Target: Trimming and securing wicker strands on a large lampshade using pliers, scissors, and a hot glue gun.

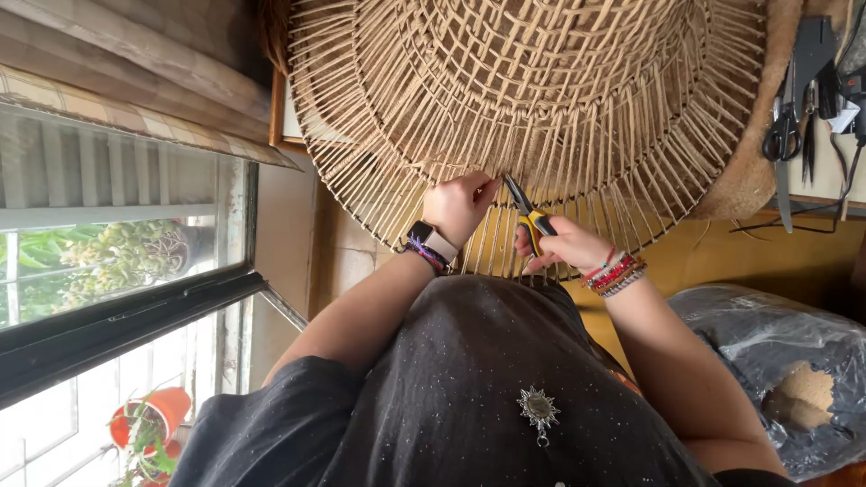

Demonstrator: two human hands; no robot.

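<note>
Wicker spokes of the woven basket (541, 99) fan toward us. Our left hand (458, 206) pinches 1 spoke at the rim; just beside it, our right hand (564, 243) grips yellow-handled pliers (528, 209), nose pointing at that spoke.

A wooden table (825, 194) carries the big woven rattan piece (532, 99), with scissors (783, 135) and dark tools (816, 63) beside it.

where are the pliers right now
In the head view, centre frame: the pliers are in the right hand, tips at the basket rim beside the left hand.
</note>
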